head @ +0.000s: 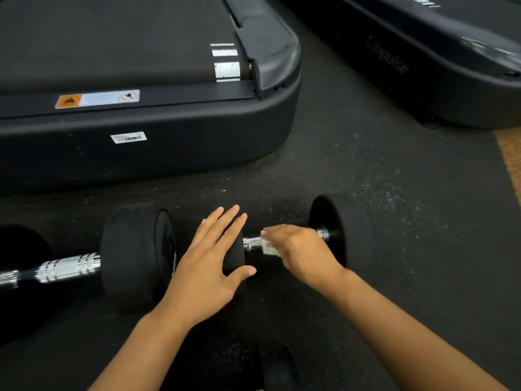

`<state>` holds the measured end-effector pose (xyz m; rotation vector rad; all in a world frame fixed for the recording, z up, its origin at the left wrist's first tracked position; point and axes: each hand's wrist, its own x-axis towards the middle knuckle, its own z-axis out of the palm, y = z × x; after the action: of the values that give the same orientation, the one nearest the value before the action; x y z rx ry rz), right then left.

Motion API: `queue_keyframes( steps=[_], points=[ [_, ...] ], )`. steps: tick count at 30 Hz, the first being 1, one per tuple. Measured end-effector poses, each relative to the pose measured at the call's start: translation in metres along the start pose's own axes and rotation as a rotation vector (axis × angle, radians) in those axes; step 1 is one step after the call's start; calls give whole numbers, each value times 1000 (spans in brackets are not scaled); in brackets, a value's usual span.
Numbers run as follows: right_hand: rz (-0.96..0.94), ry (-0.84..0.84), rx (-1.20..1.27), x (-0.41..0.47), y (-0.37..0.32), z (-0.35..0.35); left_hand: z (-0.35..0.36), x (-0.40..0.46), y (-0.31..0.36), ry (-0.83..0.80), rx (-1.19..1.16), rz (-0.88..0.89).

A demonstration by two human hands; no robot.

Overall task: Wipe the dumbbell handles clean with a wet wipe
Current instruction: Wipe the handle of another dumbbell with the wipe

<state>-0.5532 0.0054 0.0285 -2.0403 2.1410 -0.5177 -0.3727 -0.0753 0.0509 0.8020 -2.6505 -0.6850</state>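
head view: right hand curls round a white wet wipe and the chrome handle of the right dumbbell, pressing the wipe against the bar. left hand lies flat with straight fingers on that dumbbell's inner black weight, at nine o'clock from the right hand. its outer weight stands at three o'clock of the right hand. a second dumbbell lies on the dark rubber floor at nine o'clock, end to end with the first, chrome handle bare. two black treadmill bases sit at twelve and two o'clock.
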Motion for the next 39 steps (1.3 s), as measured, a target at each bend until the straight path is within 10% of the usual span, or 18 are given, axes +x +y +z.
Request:
queue_keyframes(
  steps=[4, 10, 18, 26, 32, 39],
  points=[
    [176, 1, 11, 17, -7, -2, 2, 2, 1, 16, 4, -9],
    [-87, 43, -4, -12, 5, 8, 1, 0, 1, 23, -16, -16],
    [30, 411, 141, -36, -4, -13, 8, 6, 45, 198, -277, -114],
    [259, 487, 686, -44, -11, -30, 36, 23, 63, 361, -249, -75],
    [239, 610, 194, -45, 22, -46, 65, 34, 56, 374, 122, 3],
    [449, 375, -14, -43, 43, -28, 92, 33, 52, 260, 120, -103]
  ],
)
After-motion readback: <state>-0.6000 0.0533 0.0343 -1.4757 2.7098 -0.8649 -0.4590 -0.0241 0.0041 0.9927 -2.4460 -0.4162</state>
